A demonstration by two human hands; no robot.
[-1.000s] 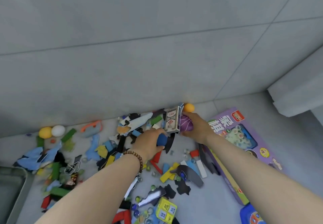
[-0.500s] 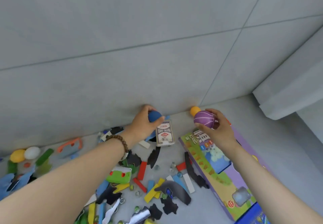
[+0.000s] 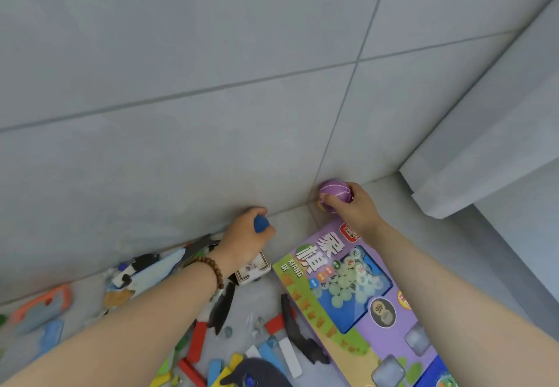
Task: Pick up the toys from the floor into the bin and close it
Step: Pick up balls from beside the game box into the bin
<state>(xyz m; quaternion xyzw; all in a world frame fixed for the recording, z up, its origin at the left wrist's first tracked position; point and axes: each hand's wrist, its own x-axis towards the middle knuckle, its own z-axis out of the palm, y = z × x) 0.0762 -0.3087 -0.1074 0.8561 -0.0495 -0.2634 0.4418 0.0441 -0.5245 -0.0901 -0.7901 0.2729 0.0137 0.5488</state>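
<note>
Both hands loaded. Left hand (image 3: 246, 237) curled round a blue ball (image 3: 261, 224); right hand (image 3: 355, 209) curled round a purple striped ball (image 3: 334, 192). Both are held low at the foot of the tiled wall (image 3: 181, 54), the right one further back, near the corner. A sliver of orange-yellow shows under the purple ball; too hidden to identify.

Bin: not in view, so position and lid state unknown.

On the floor (image 3: 293, 229), large to small:
- purple game box (image 3: 363, 299), flat, clear window up, round pieces loose inside; lies under the right forearm.
- penguin-shaped puzzle piece (image 3: 145, 274) against the wall, left of the left wrist.
- black puzzle pieces (image 3: 223, 305) and red blocks (image 3: 198, 341) scattered between the forearms.
- card box (image 3: 252, 268), partly under the left wrist, beside the bead bracelet (image 3: 208, 268).
- glass marbles (image 3: 227, 330) among the blocks.

Judgement: early in the task, with most toys not yet collected.

Risks:
1. With each palm full, reaching for another piece would loosen the fingers. A ball could slip out and roll off.
2. The bin is out of sight, so the carry crosses the clutter. A dropped ball would land among the marbles and scatter them.
3. Marbles are small, smooth and easily nudged by a wrist or knee. They could roll out of reach.
4. Lifting the game box by one end could shift its contents. Cannot tell whether it is sealed.
</note>
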